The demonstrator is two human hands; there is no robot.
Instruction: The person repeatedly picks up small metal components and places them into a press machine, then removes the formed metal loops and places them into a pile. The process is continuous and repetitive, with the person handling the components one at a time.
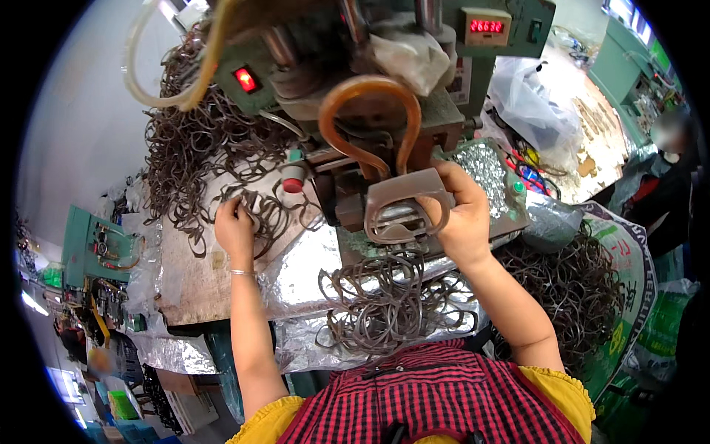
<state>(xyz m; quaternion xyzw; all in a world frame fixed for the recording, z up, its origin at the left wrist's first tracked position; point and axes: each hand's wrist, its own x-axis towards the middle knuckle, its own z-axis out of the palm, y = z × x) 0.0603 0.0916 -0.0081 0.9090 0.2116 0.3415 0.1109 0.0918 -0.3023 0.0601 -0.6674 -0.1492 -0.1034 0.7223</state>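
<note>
My left hand (235, 224) is on the board left of the press. Its fingers are pinched at a dark curved loop (275, 222) among other loops spread there. At the front of the green press (296, 89), my right hand (464, 218) grips the right side of a brownish, rounded frame-shaped piece (403, 185). Its thumb shows inside the opening, while the other fingers go out of sight behind. A bent amber tube (370, 83) rises above that piece. Several dark loops (392, 303) lie in a tangle on foil between my arms.
A large heap of loops (177, 140) stands at the back left. More loops (566, 285) fill a sack (629, 274) at the right. A red button (293, 185) sits left of the tooling, a green button (518, 187) right. Another person (651, 185) is at the far right.
</note>
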